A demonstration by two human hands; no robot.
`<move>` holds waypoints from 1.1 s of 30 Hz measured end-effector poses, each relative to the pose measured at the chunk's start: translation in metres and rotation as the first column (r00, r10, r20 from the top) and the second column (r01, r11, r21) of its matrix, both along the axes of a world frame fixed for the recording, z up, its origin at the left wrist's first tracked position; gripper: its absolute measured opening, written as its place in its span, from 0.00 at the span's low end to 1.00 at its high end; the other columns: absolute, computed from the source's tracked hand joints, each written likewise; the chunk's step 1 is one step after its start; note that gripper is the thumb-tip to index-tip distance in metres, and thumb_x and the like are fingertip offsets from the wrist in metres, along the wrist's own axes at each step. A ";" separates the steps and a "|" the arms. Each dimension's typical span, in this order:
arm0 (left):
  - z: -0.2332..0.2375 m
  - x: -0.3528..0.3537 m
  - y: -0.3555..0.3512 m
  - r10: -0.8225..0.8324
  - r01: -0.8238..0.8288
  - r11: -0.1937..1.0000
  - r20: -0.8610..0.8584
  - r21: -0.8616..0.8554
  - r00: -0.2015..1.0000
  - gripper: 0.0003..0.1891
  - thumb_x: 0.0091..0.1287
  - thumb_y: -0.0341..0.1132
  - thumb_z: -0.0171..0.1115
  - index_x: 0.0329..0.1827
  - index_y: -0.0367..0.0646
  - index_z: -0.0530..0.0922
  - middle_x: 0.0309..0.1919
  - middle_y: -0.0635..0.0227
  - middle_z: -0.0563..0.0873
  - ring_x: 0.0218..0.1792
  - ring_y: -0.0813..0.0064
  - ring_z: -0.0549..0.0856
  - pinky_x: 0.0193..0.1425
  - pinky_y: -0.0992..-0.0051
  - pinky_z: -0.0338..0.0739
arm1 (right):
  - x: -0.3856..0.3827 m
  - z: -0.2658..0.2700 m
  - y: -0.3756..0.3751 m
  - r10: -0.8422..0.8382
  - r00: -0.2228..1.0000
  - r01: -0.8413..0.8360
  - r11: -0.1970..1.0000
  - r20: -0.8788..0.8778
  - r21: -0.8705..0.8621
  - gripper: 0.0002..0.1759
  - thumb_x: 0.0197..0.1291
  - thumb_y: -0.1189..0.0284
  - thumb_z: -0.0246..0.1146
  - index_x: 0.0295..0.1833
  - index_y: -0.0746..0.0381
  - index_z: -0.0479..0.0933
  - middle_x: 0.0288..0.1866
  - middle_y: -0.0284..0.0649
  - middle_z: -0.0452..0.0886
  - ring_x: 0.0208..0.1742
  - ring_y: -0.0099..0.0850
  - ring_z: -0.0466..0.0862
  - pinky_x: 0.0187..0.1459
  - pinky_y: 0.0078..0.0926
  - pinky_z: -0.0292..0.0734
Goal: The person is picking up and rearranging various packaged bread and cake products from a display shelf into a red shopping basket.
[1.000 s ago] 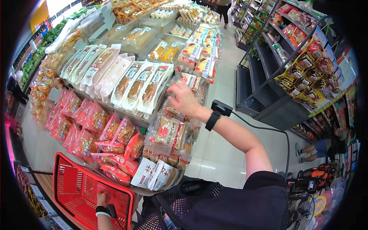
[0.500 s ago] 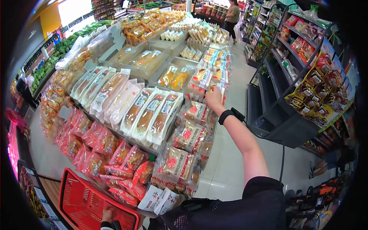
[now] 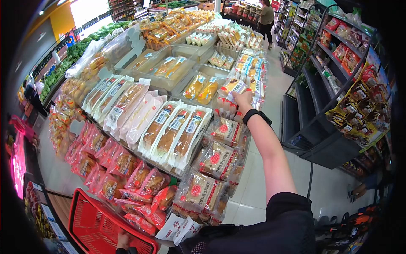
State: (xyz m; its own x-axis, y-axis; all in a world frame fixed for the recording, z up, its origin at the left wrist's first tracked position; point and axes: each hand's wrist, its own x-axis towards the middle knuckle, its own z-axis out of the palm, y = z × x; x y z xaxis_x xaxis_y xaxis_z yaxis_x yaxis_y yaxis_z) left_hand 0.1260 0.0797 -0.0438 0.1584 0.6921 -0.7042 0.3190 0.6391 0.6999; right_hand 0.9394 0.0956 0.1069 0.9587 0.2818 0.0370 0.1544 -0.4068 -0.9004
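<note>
My right hand point(image 3: 242, 100) reaches out over the bread display, its fingers closed on the near edge of a clear-wrapped packaged bread point(image 3: 233, 86) with a printed label. More wrapped breads point(image 3: 255, 74) lie just beyond it. Below my wrist are stacked bags of sliced toast point(image 3: 215, 160) with red round logos. At the lower left, my left hand point(image 3: 123, 239) is partly hidden and looks curled at the red shopping basket point(image 3: 91, 226). The exact grip point is hidden.
Long breads in white sleeves point(image 3: 168, 131) and red-wrapped buns point(image 3: 120, 163) fill the near display. Clear bins point(image 3: 169, 67) stand behind. Dark shelving point(image 3: 311, 101) with hanging snack packs point(image 3: 359, 97) lines the right of the aisle. Another person point(image 3: 266, 19) stands far off.
The view has shifted, so the display sits further right and slightly lower. My right hand has moved slightly up and left against the display, and the bread at its fingers now sits tilted.
</note>
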 end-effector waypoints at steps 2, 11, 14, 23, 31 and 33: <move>-0.003 -0.001 0.002 0.013 -0.013 1.000 -0.007 -0.012 1.000 0.21 0.58 0.20 0.51 0.56 0.45 0.71 0.44 0.62 0.82 0.41 0.61 0.84 0.42 0.59 0.80 | 0.003 -0.010 0.008 -0.129 0.988 0.137 0.986 0.084 -0.098 0.21 0.43 0.64 0.72 0.37 0.70 0.79 0.35 0.51 0.83 0.34 0.38 0.84 0.38 0.31 0.79; -0.008 -0.005 0.006 0.083 -0.081 0.996 0.069 -0.034 0.994 0.18 0.61 0.20 0.50 0.55 0.44 0.71 0.45 0.61 0.82 0.44 0.56 0.83 0.47 0.54 0.81 | -0.004 0.015 0.009 0.026 0.942 0.029 0.987 -0.336 0.156 0.15 0.44 0.69 0.72 0.35 0.64 0.76 0.29 0.40 0.81 0.24 0.29 0.79 0.22 0.29 0.70; -0.010 -0.007 0.007 0.116 -0.114 0.993 0.076 -0.029 0.990 0.17 0.61 0.21 0.51 0.53 0.43 0.72 0.43 0.61 0.82 0.44 0.57 0.83 0.47 0.54 0.81 | -0.012 0.023 0.002 0.157 0.853 0.066 0.914 -0.498 0.401 0.14 0.48 0.72 0.68 0.39 0.62 0.72 0.30 0.36 0.80 0.24 0.26 0.77 0.22 0.25 0.65; 0.065 0.020 0.010 0.017 0.014 0.940 -0.087 0.340 0.996 0.10 0.56 0.20 0.54 0.40 0.39 0.74 0.34 0.70 0.81 0.36 0.77 0.80 0.38 0.77 0.76 | -0.110 0.067 -0.040 0.688 0.643 -0.227 0.591 -0.336 0.774 0.17 0.56 0.83 0.59 0.52 0.67 0.70 0.48 0.43 0.79 0.49 0.36 0.80 0.48 0.35 0.80; 0.161 0.091 0.001 0.132 0.005 0.621 -0.111 0.784 0.985 0.07 0.57 0.21 0.59 0.39 0.35 0.76 0.32 0.70 0.81 0.35 0.80 0.81 0.43 0.81 0.75 | -0.264 0.097 -0.076 0.853 0.401 -0.450 0.502 -0.335 0.739 0.25 0.52 0.87 0.62 0.57 0.67 0.68 0.52 0.44 0.78 0.53 0.34 0.79 0.53 0.34 0.77; 0.174 0.111 -0.005 0.091 -0.141 0.699 0.108 0.701 0.990 0.08 0.58 0.22 0.60 0.41 0.35 0.76 0.34 0.68 0.83 0.38 0.79 0.82 0.44 0.81 0.76 | -0.301 0.094 -0.079 0.888 0.308 -0.497 0.457 -0.342 0.737 0.26 0.52 0.87 0.63 0.58 0.66 0.67 0.53 0.43 0.78 0.53 0.34 0.79 0.54 0.34 0.76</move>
